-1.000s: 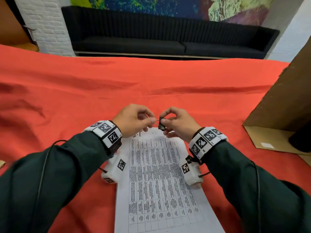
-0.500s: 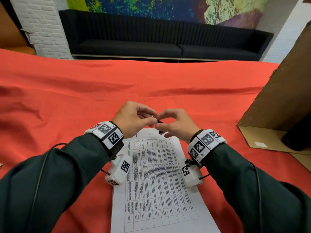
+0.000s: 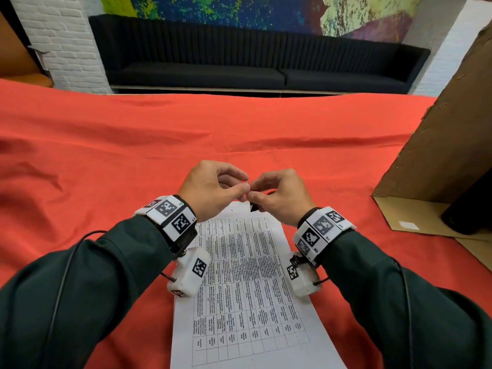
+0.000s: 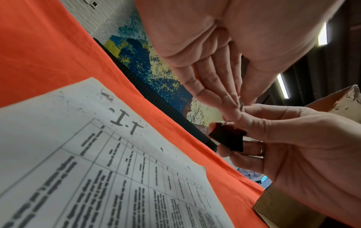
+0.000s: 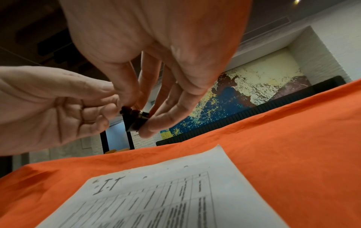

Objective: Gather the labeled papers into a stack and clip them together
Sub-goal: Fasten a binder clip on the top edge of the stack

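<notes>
You've got the binder clip [image 4: 227, 136] up in the air between both hands, its black body hanging just above the far edge of the paper stack [image 3: 239, 283]. Small, light, stiff spring steel, so it weighs nothing but it will fight you when you pry it. Your right hand [image 3: 279, 198] has the body pinched, thumb on one face and fingers curled behind it. Your left hand [image 3: 213, 189] is pinching the thin wire handle [image 3: 247, 181] that sticks up from the body, thumb and fingertips tight on the loop.

That wire is smooth and narrow, so I'd judge it the slippery part. Hold it near the loop end for leverage, and keep the right-hand grip on the flat black faces, clear of the mouth. I can't tell from here whether the mouth has started to part.

Just below your grip, the papers lie flat on the red cloth [image 3: 106, 155], top sheet printed with a table and marked "1.1" near its far edge. Thin, floppy sheets, and from here I can't count how many lie under that top one. They'll slide on each other and on the cloth, so pin the far edge down before you bite it with the clip.

Well off to the right of your grip stands a cardboard box [image 3: 439, 161].
</notes>
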Motion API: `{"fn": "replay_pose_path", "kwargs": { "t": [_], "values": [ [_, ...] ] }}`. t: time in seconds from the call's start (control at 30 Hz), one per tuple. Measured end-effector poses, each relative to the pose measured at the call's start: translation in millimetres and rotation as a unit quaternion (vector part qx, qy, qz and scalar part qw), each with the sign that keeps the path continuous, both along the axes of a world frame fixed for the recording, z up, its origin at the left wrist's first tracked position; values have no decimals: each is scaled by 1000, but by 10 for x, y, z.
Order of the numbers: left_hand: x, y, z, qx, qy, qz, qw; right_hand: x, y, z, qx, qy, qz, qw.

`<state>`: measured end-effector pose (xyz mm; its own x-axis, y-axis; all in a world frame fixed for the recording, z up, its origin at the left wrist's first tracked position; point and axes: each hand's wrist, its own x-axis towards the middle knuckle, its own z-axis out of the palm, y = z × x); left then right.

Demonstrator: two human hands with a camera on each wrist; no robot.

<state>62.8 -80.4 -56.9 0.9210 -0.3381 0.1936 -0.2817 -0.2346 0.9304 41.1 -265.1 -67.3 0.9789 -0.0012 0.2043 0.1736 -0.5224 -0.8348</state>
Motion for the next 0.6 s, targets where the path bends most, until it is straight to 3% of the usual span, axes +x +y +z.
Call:
{"fn": "replay_pose_path", "kwargs": {
  "t": [0.37,0.6],
  "values": [
    [-20,-11,36,13,1,1,1000,10,8,-46,2,-15,-31,999],
    [-21,-54,27,17,3,31,999,-71,59,13,-45,-42,-40,997]
  ]
}}
